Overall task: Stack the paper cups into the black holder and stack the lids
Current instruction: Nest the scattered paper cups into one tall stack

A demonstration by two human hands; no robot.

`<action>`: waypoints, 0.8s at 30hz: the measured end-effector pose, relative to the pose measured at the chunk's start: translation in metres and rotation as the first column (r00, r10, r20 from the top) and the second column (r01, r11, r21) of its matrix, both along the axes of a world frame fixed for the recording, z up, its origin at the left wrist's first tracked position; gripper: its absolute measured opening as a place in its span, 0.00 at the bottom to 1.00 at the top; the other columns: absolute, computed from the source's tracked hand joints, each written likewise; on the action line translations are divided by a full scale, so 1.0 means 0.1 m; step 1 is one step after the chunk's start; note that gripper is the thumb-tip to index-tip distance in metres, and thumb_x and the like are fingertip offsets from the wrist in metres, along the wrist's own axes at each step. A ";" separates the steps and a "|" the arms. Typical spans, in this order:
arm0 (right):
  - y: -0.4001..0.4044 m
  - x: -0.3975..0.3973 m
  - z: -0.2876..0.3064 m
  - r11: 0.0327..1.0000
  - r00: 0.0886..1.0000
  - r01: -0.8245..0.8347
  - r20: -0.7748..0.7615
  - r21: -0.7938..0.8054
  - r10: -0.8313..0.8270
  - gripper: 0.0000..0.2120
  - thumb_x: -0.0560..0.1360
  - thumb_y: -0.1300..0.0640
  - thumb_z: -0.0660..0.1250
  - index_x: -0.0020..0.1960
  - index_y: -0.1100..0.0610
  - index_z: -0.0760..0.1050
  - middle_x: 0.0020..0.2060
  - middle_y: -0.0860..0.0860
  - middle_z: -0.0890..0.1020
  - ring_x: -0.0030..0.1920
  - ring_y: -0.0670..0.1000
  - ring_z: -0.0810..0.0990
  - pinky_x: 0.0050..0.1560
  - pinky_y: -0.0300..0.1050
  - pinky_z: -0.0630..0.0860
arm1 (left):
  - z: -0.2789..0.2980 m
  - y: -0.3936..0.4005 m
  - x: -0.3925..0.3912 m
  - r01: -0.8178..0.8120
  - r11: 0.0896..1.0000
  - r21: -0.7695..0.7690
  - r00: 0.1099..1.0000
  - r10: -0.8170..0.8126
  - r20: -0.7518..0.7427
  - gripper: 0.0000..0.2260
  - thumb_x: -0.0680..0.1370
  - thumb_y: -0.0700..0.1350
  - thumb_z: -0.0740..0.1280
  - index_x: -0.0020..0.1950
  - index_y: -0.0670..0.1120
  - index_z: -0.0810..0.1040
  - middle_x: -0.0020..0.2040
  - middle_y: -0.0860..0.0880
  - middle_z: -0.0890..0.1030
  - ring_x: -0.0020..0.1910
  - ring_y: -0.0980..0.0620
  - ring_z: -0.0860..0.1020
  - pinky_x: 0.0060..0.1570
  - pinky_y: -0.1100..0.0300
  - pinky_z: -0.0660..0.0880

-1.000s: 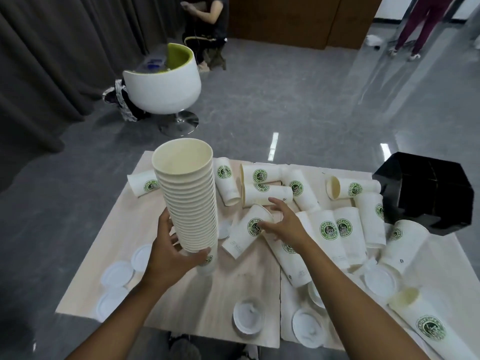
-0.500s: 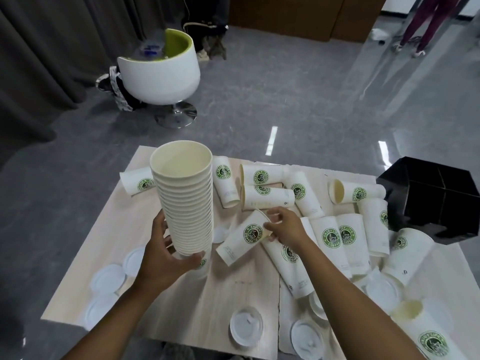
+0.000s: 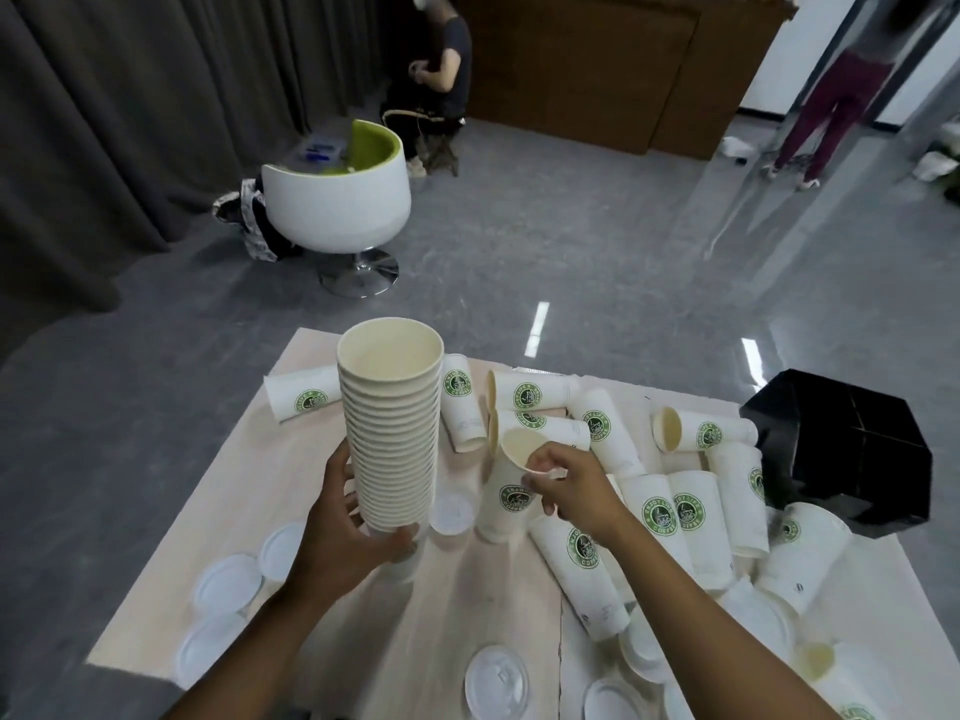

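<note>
A tall stack of nested paper cups (image 3: 392, 423) stands upright left of centre, and my left hand (image 3: 345, 532) grips it round its base. My right hand (image 3: 574, 488) pinches the rim of a single paper cup (image 3: 506, 493) with a green logo, held nearly upright just right of the stack. Several more logo cups (image 3: 597, 431) lie on their sides across the wooden table (image 3: 467, 605). White lids (image 3: 496, 680) lie scattered along the front and left. The black holder (image 3: 841, 449) sits at the table's right edge.
A white and green chair (image 3: 337, 210) stands on the grey floor beyond the table. A seated person (image 3: 441, 70) is at the back, another person (image 3: 831, 106) stands far right. Dark curtains hang on the left.
My right hand has picked a lying cup off the table and tipped it upright by its rim, closer to the stack. My left hand keeps its hold on the stack.
</note>
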State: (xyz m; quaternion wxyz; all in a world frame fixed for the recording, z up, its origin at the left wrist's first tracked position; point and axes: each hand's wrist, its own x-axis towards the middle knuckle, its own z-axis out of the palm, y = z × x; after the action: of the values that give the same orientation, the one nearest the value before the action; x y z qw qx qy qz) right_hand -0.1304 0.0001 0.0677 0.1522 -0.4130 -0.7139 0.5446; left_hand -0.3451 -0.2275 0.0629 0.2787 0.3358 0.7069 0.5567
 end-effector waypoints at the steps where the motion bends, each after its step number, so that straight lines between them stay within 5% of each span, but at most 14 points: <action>1: -0.03 0.00 0.09 1.000 1.000 0.005 -0.019 0.022 -0.004 0.07 0.74 0.65 0.75 0.42 0.60 0.77 0.41 0.54 0.79 0.27 0.53 0.75 0.26 0.36 0.65 | 0.01 -0.02 -0.01 -0.006 1.000 0.002 1.000 0.006 0.000 0.52 0.55 0.54 0.87 0.69 0.77 0.60 0.69 0.65 0.72 0.63 0.59 0.78 0.48 0.67 0.80; 8: -0.04 -0.04 1.17 0.945 0.980 0.033 -0.195 0.327 0.033 0.11 0.74 0.65 0.75 0.41 0.50 0.79 0.35 0.54 0.81 0.32 0.49 0.76 0.37 0.46 0.73 | 0.11 -0.15 -0.02 -0.047 0.996 0.073 0.999 0.048 -0.018 0.51 0.58 0.46 0.87 0.68 0.78 0.63 0.69 0.61 0.74 0.61 0.59 0.81 0.49 0.61 0.82; 13: -0.15 -0.10 2.22 0.861 0.907 0.031 -0.376 0.508 0.189 0.16 0.75 0.68 0.74 0.43 0.47 0.79 0.34 0.53 0.81 0.31 0.50 0.75 0.33 0.43 0.72 | 0.16 -0.25 0.05 -0.053 0.996 0.070 0.997 0.056 -0.045 0.52 0.61 0.39 0.87 0.71 0.73 0.62 0.64 0.63 0.77 0.58 0.60 0.81 0.48 0.63 0.81; 16: -0.33 -0.13 2.75 0.802 0.848 0.033 -0.442 0.596 0.294 0.12 0.76 0.68 0.73 0.45 0.51 0.78 0.37 0.46 0.81 0.30 0.50 0.75 0.32 0.39 0.73 | 0.20 -0.31 0.10 -0.065 0.996 0.057 0.996 0.068 -0.060 0.52 0.59 0.44 0.87 0.73 0.70 0.62 0.66 0.58 0.77 0.59 0.57 0.82 0.51 0.61 0.82; 24: -0.84 -0.37 3.28 0.718 0.758 -0.075 -0.428 0.692 0.492 0.05 0.78 0.66 0.71 0.51 0.62 0.76 0.43 0.52 0.80 0.32 0.58 0.77 0.34 0.42 0.77 | 0.43 -0.40 0.25 -0.092 0.993 0.073 0.995 0.095 -0.037 0.49 0.59 0.49 0.85 0.68 0.76 0.61 0.66 0.63 0.73 0.61 0.57 0.80 0.59 0.55 0.81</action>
State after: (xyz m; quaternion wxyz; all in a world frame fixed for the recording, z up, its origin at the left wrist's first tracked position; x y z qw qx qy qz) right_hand -0.1679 -0.0837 0.3953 0.4043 -0.0262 -0.8288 0.3859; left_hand -0.3196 -0.2679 0.1063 0.2255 0.3232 0.7071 0.5871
